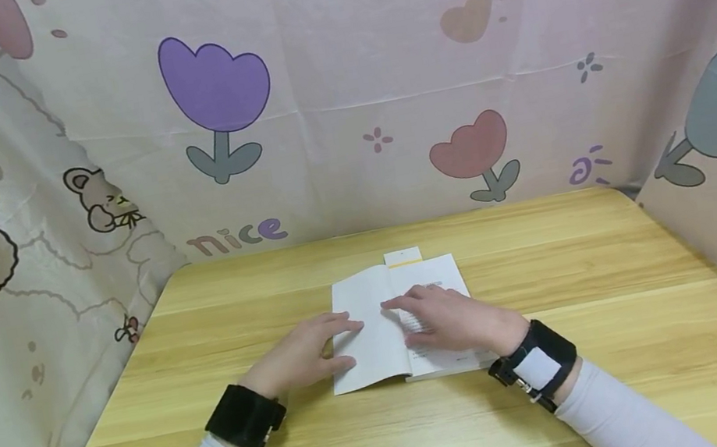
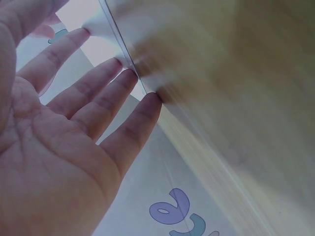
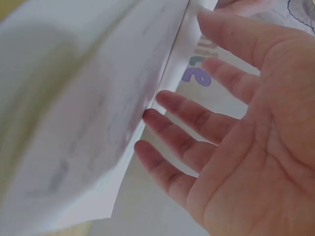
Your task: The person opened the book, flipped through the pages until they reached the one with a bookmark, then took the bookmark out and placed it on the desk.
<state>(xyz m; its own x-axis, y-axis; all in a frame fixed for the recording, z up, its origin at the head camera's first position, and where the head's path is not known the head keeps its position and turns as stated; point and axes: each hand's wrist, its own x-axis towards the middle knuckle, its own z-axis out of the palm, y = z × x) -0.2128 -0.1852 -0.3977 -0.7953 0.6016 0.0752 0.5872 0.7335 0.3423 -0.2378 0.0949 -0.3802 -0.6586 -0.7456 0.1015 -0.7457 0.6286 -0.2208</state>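
An open book lies on the wooden table, its left page blank and its right page printed with text. A white tab with a yellow stripe sticks out past its top edge. My left hand rests at the left page's outer edge, fingers extended onto the paper; the left wrist view shows the fingertips against that edge. Across the right page lies my right hand, its index finger reaching the fold. In the right wrist view its straight fingers touch the page. Neither hand pinches anything.
The wooden table reaches back to a printed cloth backdrop with tulips and letters. Cloth also hangs along the left and right sides. Black bands with devices sit on both wrists.
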